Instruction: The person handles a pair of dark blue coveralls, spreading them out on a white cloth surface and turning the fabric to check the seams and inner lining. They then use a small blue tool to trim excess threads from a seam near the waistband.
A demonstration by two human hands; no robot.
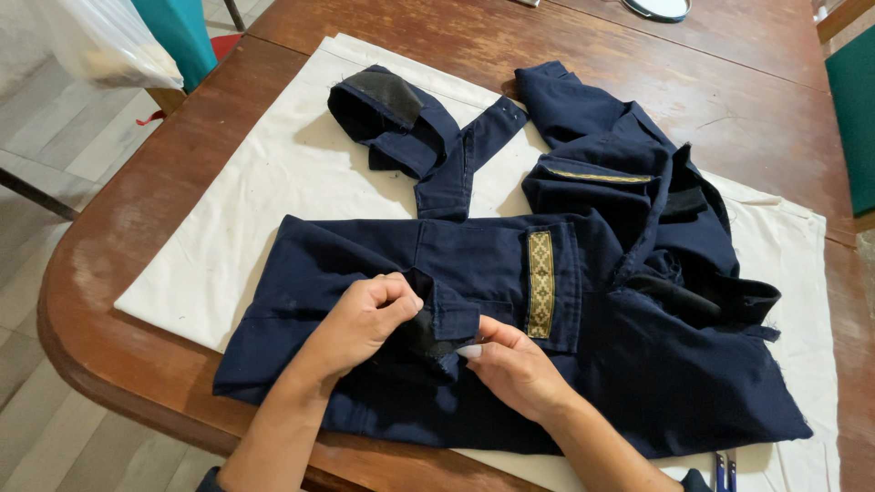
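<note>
Navy garment (510, 301) lies spread across the middle of the frame on a cream cloth (264, 200), which covers part of a brown wooden table (137, 228). At the lower centre, the left hand (360, 323) curls its fingers and thumb around a small dark flap (436, 328) of the garment, pinching its upper edge. Just beside it, the right hand (515, 364) grips the lower edge of the same flap between thumb and bent fingers, so both hands are closed on the fabric and nearly touching each other. Right of the hands, a gold patterned band (540, 284) runs upright down a pocket-like panel. At the bottom right edge, two blue pen tips (723, 469) poke into view on the cloth. Farther up, a sleeve with a black cuff patch (387, 91) folds toward the upper centre, and a second narrow gold trim (597, 176) lies on the bunched fabric at upper right. In the upper left corner sits a clear plastic bag (109, 41) beside a teal chair (178, 32).
</note>
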